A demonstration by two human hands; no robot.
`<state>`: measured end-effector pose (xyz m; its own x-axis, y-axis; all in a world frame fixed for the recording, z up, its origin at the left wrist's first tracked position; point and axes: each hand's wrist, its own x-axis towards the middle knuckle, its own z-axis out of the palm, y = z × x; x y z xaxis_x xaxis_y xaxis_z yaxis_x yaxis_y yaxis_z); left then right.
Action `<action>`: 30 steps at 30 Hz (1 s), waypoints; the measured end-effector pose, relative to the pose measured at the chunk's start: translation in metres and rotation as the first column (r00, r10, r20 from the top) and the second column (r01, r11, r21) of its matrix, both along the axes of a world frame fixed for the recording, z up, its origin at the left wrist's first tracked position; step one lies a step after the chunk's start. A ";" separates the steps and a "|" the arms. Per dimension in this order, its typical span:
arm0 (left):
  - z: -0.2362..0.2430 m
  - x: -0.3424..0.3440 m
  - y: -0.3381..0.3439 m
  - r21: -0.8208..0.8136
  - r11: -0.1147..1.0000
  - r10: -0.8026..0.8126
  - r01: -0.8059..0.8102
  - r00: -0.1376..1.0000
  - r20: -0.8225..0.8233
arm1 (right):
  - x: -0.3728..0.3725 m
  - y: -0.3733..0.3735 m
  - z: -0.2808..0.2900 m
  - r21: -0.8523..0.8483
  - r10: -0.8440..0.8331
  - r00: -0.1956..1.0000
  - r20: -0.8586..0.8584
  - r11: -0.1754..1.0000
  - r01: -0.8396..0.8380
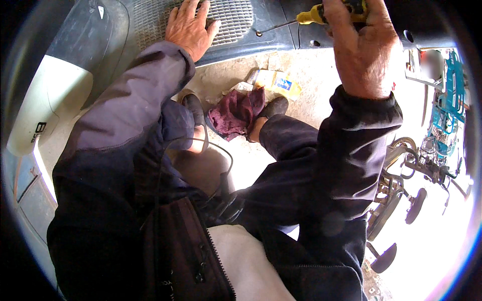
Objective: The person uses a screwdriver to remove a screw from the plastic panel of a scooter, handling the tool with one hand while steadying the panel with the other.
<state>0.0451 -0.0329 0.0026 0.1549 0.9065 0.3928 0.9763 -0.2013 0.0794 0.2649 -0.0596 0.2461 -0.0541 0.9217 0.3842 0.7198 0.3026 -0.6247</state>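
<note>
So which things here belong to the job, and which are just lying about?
In use:
yellow-and-black screwdriver, in the right hand
gridded dark panel, under the left hand

Apparently just lying about:
dark red cloth, between the shoes
yellow packet, on the ground

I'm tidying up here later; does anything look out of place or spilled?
The maroon cloth lies crumpled on the ground between the shoes, and yellow packaging lies just beyond it like litter; both look stray. I see no clear spill.
</note>
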 end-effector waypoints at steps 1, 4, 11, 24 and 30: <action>0.001 0.006 0.004 0.016 1.000 -0.023 0.022 1.000 0.020 | 0.003 -0.005 0.006 0.069 -0.025 0.993 0.115 0.997 0.017; -0.001 0.004 0.001 0.019 1.000 -0.004 0.004 1.000 0.013 | -0.003 -0.009 0.006 0.044 -0.002 0.993 0.117 0.999 -0.003; 0.005 0.008 0.005 -0.001 0.999 -0.042 0.042 0.999 0.029 | 0.001 -0.008 0.003 -0.032 0.174 0.982 -0.079 0.984 -0.177; 0.002 0.004 0.002 0.010 1.000 -0.014 0.014 1.000 0.005 | -0.012 -0.010 -0.009 0.119 0.132 0.991 -0.003 0.984 -0.130; 0.004 0.006 0.003 0.001 1.000 -0.024 0.024 1.000 0.017 | 0.017 -0.004 -0.006 0.045 0.178 0.984 -0.006 0.983 -0.178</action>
